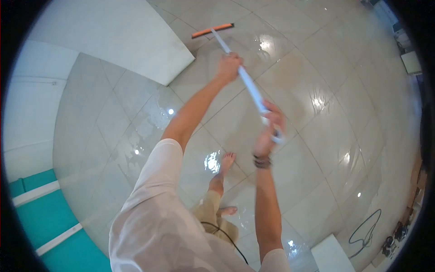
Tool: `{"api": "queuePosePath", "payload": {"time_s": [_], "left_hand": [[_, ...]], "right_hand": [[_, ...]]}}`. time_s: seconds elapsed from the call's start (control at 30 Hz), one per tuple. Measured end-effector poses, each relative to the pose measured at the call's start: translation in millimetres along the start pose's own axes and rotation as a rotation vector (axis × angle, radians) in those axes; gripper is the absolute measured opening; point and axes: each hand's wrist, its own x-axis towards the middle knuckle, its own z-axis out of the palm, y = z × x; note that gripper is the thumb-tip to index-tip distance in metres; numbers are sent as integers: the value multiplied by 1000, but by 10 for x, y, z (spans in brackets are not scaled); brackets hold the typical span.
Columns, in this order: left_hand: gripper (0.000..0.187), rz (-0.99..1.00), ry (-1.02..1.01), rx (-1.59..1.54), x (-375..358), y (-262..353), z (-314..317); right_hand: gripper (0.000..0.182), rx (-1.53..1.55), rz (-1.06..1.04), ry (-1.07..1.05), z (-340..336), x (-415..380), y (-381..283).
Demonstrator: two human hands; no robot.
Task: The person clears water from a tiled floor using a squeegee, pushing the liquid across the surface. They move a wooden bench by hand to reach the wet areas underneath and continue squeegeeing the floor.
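A floor squeegee (250,87) with a long pale handle stretches away from me over wet tiles. Its orange blade head (213,31) rests on the floor at the top, near the corner of a white block. Wrapped round the handle's middle is my left hand (230,68), on the side nearer the blade. My right hand (270,124), slightly blurred, grips close to the handle's end and wears dark bands at the wrist.
Water glistens on the tiled floor (312,131) around my bare feet (228,161). A large white block (131,36) stands upper left. At lower right lie a looped hose (369,231) and a white box (333,255). Assorted items line the right edge.
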Motion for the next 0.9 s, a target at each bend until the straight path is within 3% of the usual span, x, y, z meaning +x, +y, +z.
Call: {"api": "queuePosePath", "payload": {"time_s": [0.07, 0.13, 0.2, 0.23, 0.27, 0.37, 0.47, 0.53, 0.57, 0.7, 0.77, 0.83, 0.9], "left_hand": [[26, -78, -137, 278, 34, -569, -9], [43, -294, -228, 239, -56, -1104, 203], [52, -331, -248, 86, -293, -1501, 516], [62, -378, -261, -48, -429, -1599, 636], [62, -385, -268, -48, -614, -1585, 744], [71, -280, -350, -237, -943, -1483, 882], [71, -410, -506, -8, -1023, -1188, 600], [67, -392, -583, 38, -899, -1177, 575], [67, -383, -555, 46, -830, -1196, 530], [60, -453, -453, -152, -808, -1266, 657], [58, -454, -442, -154, -845, -1353, 671], [58, -445, -301, -281, -739, -1317, 824], [57, -476, -407, -247, -564, -1037, 561]], "right_hand": [[7, 65, 111, -42, 456, -96, 483], [2, -54, 120, -149, 750, -169, 872], [3, -102, 133, -203, 761, -196, 1090], [4, -289, 55, -384, 735, -205, 1138], [5, -467, -29, -566, 691, -259, 1118], [6, -442, 65, -568, 477, -465, 1187], [8, -456, 214, -609, 448, -648, 1163], [6, -416, 120, -557, 453, -666, 1143], [5, -402, 60, -502, 494, -682, 1108], [5, -230, 246, -352, 594, -629, 1085], [6, -226, 196, -363, 642, -582, 1092], [6, -222, 135, -371, 575, -403, 1127], [6, -257, 78, -394, 451, -216, 1020]]}}
